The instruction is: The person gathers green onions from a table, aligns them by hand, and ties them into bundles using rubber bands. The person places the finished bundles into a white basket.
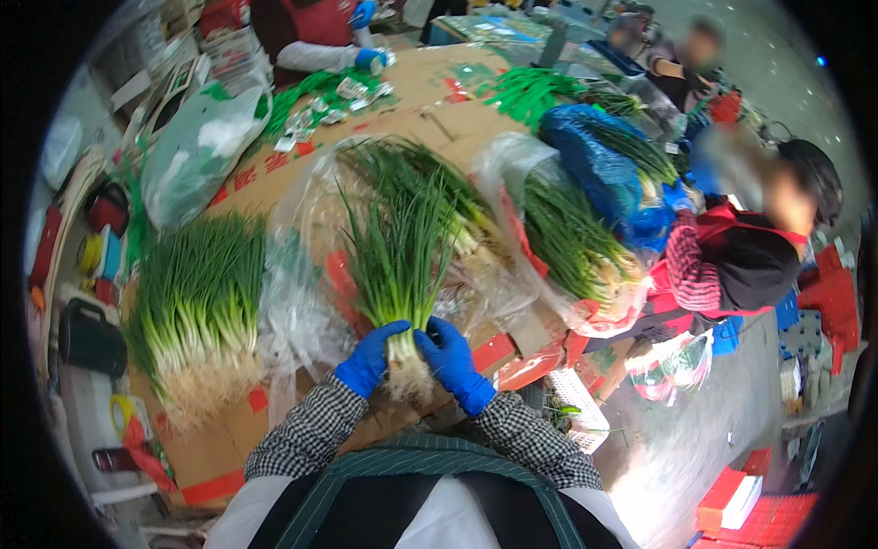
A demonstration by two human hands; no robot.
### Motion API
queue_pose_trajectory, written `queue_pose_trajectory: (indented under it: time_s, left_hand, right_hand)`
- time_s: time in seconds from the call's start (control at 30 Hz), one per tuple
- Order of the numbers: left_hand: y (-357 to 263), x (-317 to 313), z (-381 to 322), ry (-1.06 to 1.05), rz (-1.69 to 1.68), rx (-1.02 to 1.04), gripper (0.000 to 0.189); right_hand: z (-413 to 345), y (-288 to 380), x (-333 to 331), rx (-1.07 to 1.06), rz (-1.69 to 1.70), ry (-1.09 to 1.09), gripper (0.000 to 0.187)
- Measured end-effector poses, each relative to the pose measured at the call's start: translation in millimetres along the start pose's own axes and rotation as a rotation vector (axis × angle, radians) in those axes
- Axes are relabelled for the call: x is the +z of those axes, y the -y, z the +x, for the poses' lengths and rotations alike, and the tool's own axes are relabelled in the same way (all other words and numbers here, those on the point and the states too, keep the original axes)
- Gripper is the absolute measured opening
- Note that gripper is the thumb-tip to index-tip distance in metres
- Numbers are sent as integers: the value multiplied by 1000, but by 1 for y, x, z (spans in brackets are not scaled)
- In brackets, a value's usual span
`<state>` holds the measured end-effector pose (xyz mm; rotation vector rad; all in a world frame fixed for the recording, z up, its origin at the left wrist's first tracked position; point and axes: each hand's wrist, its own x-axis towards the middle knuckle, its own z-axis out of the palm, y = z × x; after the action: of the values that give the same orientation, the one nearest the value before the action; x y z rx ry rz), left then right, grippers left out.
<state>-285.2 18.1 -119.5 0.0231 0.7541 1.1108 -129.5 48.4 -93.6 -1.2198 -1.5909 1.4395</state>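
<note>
A bunch of green onions (401, 267) is gripped between my two gloved hands near its white stems, with the roots toward me and the green tops pointing away. My left hand (372, 357), in a blue glove, clasps its left side. On the right side, my right hand (451, 360) holds it in a matching glove. Behind it, more green onions (473, 233) lie on a clear plastic bag (302, 274). To my left, a broad row of green onions (206, 295) rests on the cardboard-covered table (226, 439), roots toward me.
A co-worker (727, 254) stands at the right beside bagged green onions (576, 240) and a blue plastic bag (590, 171). Green ties with tags (329, 103) lie across the table near another person's gloved hand (370, 60). A white plastic basket (579, 408) sits below the table edge.
</note>
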Motion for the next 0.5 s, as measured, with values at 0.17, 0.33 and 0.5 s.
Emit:
queue_pose_trajectory:
  time_s: [0.17,0.33,0.5]
  left_hand:
    - [21,-1,0,78,88,61,22]
    - [15,22,-25,59,223,124,28]
    - [10,67,-50,229,537,191,48]
  right_hand:
    - [-13,6,-8,-374,-723,-54,32]
    - [-16,3,-23,-292,-107,118,35]
    - [-28,26,-66,130,806,257,57]
